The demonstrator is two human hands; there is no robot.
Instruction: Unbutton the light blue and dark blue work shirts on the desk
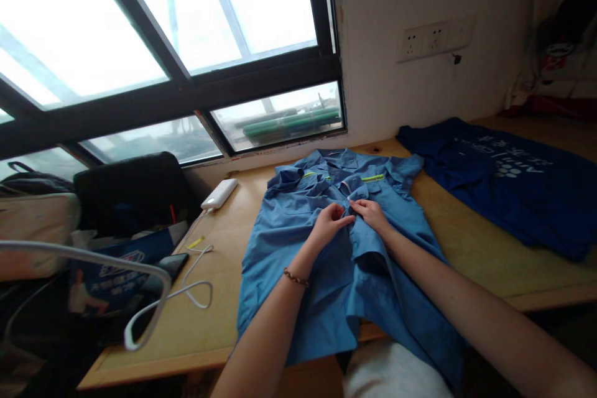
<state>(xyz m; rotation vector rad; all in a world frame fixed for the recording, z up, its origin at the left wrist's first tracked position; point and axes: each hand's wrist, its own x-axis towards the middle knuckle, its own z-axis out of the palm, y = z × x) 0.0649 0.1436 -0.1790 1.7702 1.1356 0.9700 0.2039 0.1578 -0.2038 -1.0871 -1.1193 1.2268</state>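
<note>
A light blue shirt (pixel 289 242) with yellow-green chest trim lies spread on the wooden table, its collar toward the wall and its lower hem hanging over the front edge. Both hands meet at the middle of its front opening. My left hand (pixel 330 221), with a beaded bracelet at the wrist, pinches the cloth along that opening. Just right of it, my right hand (pixel 368 211) grips the other front edge between thumb and fingers. Whether a button sits between the fingertips is too small to make out.
A dark blue T-shirt (pixel 494 180) with white print lies on the table (pixel 471 242) at the right. At the left are a white power bank (pixel 219 194) and its white cable (pixel 186 289). Bags (pixel 135 193) crowd beyond the table's left edge. A window and wall sockets (pixel 436 38) are behind.
</note>
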